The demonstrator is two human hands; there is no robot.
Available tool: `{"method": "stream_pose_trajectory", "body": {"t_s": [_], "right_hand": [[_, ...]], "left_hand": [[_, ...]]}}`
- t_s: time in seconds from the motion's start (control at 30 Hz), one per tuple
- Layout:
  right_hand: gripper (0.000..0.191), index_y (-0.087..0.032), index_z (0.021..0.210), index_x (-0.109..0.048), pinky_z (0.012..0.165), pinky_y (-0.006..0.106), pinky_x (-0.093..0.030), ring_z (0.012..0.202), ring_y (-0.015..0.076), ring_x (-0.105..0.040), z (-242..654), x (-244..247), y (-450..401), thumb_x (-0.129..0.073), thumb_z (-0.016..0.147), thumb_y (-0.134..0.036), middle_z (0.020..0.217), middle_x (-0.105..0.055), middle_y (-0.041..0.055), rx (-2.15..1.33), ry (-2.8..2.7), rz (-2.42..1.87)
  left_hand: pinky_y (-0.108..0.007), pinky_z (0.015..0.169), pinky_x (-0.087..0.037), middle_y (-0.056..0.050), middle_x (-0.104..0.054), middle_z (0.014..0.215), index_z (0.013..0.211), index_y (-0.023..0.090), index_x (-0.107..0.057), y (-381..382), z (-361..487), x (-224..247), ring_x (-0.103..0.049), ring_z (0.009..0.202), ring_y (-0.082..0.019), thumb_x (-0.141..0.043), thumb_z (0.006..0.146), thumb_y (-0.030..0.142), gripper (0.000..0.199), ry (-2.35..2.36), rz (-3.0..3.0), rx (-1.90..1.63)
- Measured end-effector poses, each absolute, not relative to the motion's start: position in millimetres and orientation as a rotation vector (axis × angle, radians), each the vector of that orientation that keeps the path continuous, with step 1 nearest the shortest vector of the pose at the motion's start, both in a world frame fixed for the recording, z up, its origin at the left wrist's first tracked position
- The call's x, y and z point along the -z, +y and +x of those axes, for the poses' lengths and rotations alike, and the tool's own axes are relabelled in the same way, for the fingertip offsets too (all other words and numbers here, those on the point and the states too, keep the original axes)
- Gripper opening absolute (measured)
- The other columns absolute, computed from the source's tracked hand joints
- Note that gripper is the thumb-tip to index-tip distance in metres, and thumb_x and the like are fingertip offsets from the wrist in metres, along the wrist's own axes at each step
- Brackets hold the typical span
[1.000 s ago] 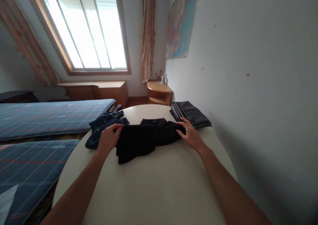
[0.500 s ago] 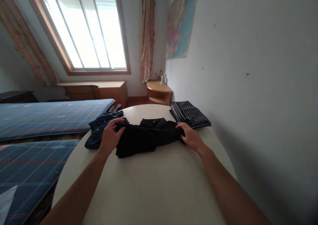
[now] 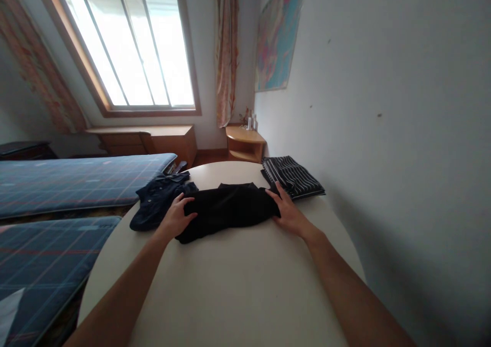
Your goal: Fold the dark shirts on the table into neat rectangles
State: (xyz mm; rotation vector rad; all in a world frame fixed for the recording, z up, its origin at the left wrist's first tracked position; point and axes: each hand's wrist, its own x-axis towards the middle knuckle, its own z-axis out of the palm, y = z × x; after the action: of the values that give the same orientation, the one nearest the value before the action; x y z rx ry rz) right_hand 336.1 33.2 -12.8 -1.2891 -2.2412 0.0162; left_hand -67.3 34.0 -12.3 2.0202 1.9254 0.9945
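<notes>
On the round table lies a black shirt (image 3: 228, 209), folded into a wide strip, with a bit of its collar showing at the far edge. My left hand (image 3: 177, 216) rests at the strip's left end, thumb and fingers apart on the cloth. At the right end, my right hand (image 3: 289, 211) touches the fabric with fingers spread, one pointing up and away. A folded dark navy shirt (image 3: 153, 201) with buttons lies just beyond my left hand. Past my right hand sits a folded black garment with white stripes (image 3: 297, 176).
The pale round table (image 3: 230, 285) stands close to a white wall (image 3: 402, 147) on the right. Two plaid mattresses (image 3: 76, 183) are on the left. Farther back are a wooden desk (image 3: 172, 137) and a small corner cabinet (image 3: 245, 135) below the window.
The shirt's far part has come over toward me, covering most of the collar, and the cloth now lies flatter. Both hands have loosened from a pinch and moved slightly lower.
</notes>
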Motion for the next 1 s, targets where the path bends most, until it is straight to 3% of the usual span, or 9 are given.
{"method": "stream_pose_trajectory", "body": {"t_s": [0.1,0.17,0.23,0.33,0.5,0.67,0.83,1.0], "right_hand": [[0.072,-0.023,0.141,-0.046,0.114,0.051,-0.032,0.148,0.0345,-0.022,335,3,30,-0.066,0.073,-0.01,0.163,-0.016,0.0125,0.238,-2.163,-1.383],[0.054,-0.022,0.127,-0.057,0.108,0.052,-0.038,0.139,0.0357,-0.036,332,-9,26,-0.068,0.075,-0.012,0.152,-0.038,0.0141,0.352,-2.103,-1.414],[0.03,-0.021,0.108,-0.064,0.098,0.046,-0.045,0.118,0.0304,-0.055,326,-18,21,-0.066,0.079,-0.014,0.125,-0.06,0.0119,0.335,-2.145,-1.386],[0.009,-0.023,0.092,-0.066,0.08,0.032,-0.049,0.088,0.0201,-0.062,313,-22,15,-0.063,0.086,-0.017,0.09,-0.068,0.0031,0.136,-2.402,-1.188],[0.01,-0.023,0.094,-0.072,0.077,0.031,-0.047,0.089,0.0206,-0.062,287,-10,10,-0.069,0.085,-0.02,0.094,-0.069,0.0044,0.121,-2.625,-1.029],[0.008,-0.022,0.087,-0.073,0.076,0.031,-0.046,0.085,0.0201,-0.062,282,-10,10,-0.066,0.089,-0.021,0.088,-0.067,0.0051,0.164,-2.63,-1.016],[0.016,-0.024,0.098,-0.072,0.079,0.03,-0.047,0.086,0.0193,-0.063,303,-23,12,-0.058,0.095,-0.032,0.091,-0.068,0.0054,0.134,-2.205,-1.076],[0.026,-0.023,0.103,-0.069,0.061,0.029,-0.047,0.06,0.019,-0.064,321,-25,19,-0.054,0.095,-0.043,0.066,-0.066,0.001,-0.062,-1.669,-1.365]], "left_hand": [[-0.039,0.113,-0.039,-0.014,-0.05,0.14,0.119,0.016,-0.067,31,-69,13,-0.053,0.129,-0.03,-0.07,0.073,0.024,0.046,2.059,2.065,-0.946],[-0.04,0.107,-0.045,-0.013,-0.051,0.135,0.123,0.018,-0.065,27,-69,9,-0.06,0.119,-0.03,-0.07,0.077,0.032,0.049,2.168,2.028,-0.898],[-0.042,0.097,-0.051,-0.013,-0.052,0.131,0.128,0.022,-0.063,22,-68,3,-0.065,0.108,-0.031,-0.068,0.08,0.043,0.052,2.299,1.943,-0.802],[-0.045,0.086,-0.053,-0.015,-0.057,0.125,0.132,0.027,-0.061,17,-67,-4,-0.067,0.101,-0.034,-0.062,0.083,0.055,0.057,2.412,1.872,-0.658],[-0.042,0.075,-0.054,-0.015,-0.072,0.107,0.129,0.026,-0.064,18,-71,-5,-0.069,0.096,-0.037,-0.061,0.082,0.059,0.057,2.393,1.936,-0.622],[-0.034,0.071,-0.053,-0.009,-0.074,0.088,0.117,0.023,-0.07,22,-73,-8,-0.071,0.079,-0.027,-0.06,0.083,0.035,0.038,2.271,1.964,-0.943],[-0.03,0.074,-0.054,-0.006,-0.073,0.098,0.112,0.019,-0.07,23,-78,-27,-0.068,0.075,-0.02,-0.061,0.08,0.033,0.036,1.975,1.626,-1.602],[-0.031,0.079,-0.056,-0.006,-0.074,0.101,0.114,0.018,-0.069,25,-84,-30,-0.069,0.086,-0.02,-0.068,0.076,0.038,0.043,1.717,1.167,-1.875]]}}
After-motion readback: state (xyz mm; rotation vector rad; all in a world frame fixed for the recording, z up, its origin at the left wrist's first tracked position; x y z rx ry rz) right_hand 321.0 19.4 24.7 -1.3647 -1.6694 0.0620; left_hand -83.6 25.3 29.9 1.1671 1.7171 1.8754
